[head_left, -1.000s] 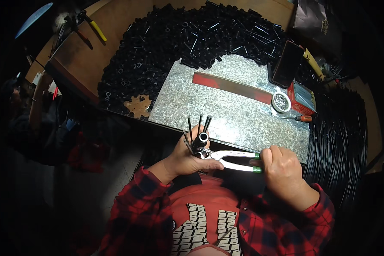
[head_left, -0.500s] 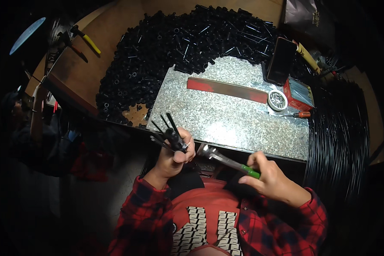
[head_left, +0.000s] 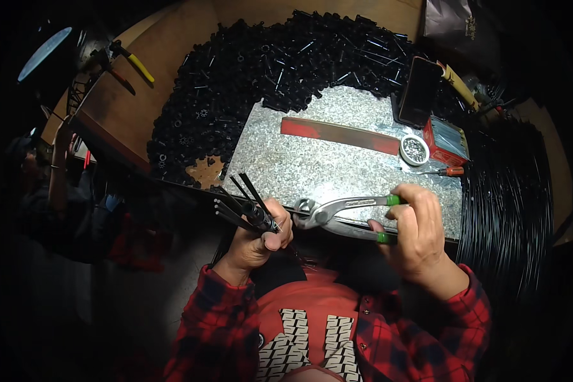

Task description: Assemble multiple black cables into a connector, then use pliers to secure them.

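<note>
Pliers [head_left: 337, 213] w/ green grips sit in right hand [head_left: 417, 232], fingers wrapped round both handles; jaws point left and look slightly apart, nothing visibly caught between them. Left hand [head_left: 261, 239] is closed tight on a small black tube piece [head_left: 256, 213] w/ several thin black rods fanning out up-left; it's held in the air just off the near edge of the worktop [head_left: 140, 114], just beside the plier jaws but apart from them.

Progress, as a judgement: big heap of black parts [head_left: 235, 83] covers the back of the worktop, so plenty of stock remains. Can't tell finished pieces from raw ones in that heap. Piece in hand looks mid-work, w/ rods already set in and pliers not yet on it.

Elsewhere: speckled metal sheet [head_left: 337, 165] carries a red-grey flat bar [head_left: 340, 135] and a small round tin [head_left: 414, 150]; dark phone [head_left: 419, 92] and red box [head_left: 445, 141] at its far right; coil of black cable [head_left: 509, 210] to the right.
</note>
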The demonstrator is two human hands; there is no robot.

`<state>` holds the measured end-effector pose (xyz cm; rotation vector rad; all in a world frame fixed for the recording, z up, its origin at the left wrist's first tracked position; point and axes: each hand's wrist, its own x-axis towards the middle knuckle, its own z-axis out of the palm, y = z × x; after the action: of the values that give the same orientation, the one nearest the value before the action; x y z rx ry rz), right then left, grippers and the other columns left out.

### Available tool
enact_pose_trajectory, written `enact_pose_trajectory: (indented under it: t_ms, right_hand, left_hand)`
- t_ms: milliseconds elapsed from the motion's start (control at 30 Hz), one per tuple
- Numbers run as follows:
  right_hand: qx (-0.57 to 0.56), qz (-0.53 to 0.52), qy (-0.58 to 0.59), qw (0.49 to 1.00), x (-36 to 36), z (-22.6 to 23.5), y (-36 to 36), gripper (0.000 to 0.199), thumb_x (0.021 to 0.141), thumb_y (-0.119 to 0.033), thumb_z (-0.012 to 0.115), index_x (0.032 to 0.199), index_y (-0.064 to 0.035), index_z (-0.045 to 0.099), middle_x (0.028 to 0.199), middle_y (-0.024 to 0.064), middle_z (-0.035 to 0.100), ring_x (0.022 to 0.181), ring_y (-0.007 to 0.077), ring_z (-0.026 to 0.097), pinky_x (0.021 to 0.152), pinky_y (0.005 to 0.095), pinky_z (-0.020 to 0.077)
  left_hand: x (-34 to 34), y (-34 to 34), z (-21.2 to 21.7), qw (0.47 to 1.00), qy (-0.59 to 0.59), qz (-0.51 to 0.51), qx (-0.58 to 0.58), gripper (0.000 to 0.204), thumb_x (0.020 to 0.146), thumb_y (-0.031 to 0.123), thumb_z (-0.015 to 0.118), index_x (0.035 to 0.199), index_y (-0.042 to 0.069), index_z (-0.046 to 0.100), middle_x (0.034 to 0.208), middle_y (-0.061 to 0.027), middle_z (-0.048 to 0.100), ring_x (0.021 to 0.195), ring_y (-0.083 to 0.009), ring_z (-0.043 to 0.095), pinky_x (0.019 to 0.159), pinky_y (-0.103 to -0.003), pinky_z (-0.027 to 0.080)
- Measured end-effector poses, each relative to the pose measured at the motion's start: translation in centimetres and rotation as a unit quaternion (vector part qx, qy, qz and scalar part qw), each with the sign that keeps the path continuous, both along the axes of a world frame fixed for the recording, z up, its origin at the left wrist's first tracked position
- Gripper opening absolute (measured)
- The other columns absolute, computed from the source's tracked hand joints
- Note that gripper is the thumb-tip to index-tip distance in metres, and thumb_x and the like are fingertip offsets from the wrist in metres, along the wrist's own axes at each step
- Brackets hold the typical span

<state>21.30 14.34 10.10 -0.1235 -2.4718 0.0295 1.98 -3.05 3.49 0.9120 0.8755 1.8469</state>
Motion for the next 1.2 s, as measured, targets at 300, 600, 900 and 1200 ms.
enact_pose_trajectory:
  t_ms: [300,600,900,1200]
  right_hand:
    - [0.213,-0.067,0.028,0.974,-0.6,-0.6,-0.7,0.020,0.086,-0.022,0.063,0.092,-0.0038,0.058,0.118,0.0145,0.054,0.111,0.0299,0.054,0.102,0.0533,0.0353]
    - [0.227,-0.053,0.036,0.972,-0.7,-0.7,-0.2,0.016,0.085,-0.020,0.061,0.088,-0.0053,0.061,0.114,0.0119,0.056,0.110,0.0263,0.055,0.101,0.0532,0.0365]
    - [0.254,-0.059,0.042,0.965,-1.1,-0.6,0.0,0.014,0.083,-0.018,0.062,0.089,-0.0054,0.064,0.117,0.0112,0.056,0.114,0.0260,0.054,0.102,0.0559,0.0350]
    - [0.227,-0.047,0.030,0.972,-1.2,-0.9,-0.3,0.012,0.081,-0.017,0.062,0.083,-0.0053,0.061,0.109,0.0126,0.057,0.104,0.0274,0.057,0.096,0.0494,0.0399]
  left_hand:
    - [0.4,-0.3,-1.2,0.996,0.019,0.062,-0.062,0.060,0.054,0.045,0.086,0.075,0.010,0.044,0.068,0.0065,0.046,0.062,-0.0035,0.041,0.054,-0.020,0.032]
    - [0.3,-0.1,-2.3,0.973,0.138,0.137,-0.127,0.058,0.052,0.046,0.085,0.080,0.008,0.052,0.076,0.0015,0.058,0.067,-0.0063,0.053,0.061,-0.020,0.043]
    - [0.4,0.1,-2.4,0.974,0.136,0.144,-0.113,0.055,0.055,0.038,0.087,0.082,0.008,0.050,0.078,0.0014,0.059,0.071,-0.0065,0.053,0.065,-0.021,0.043]
    - [0.9,0.5,-1.5,0.977,0.113,0.141,-0.113,0.052,0.058,0.036,0.087,0.082,0.009,0.050,0.077,0.0025,0.057,0.072,-0.0056,0.052,0.066,-0.020,0.042]
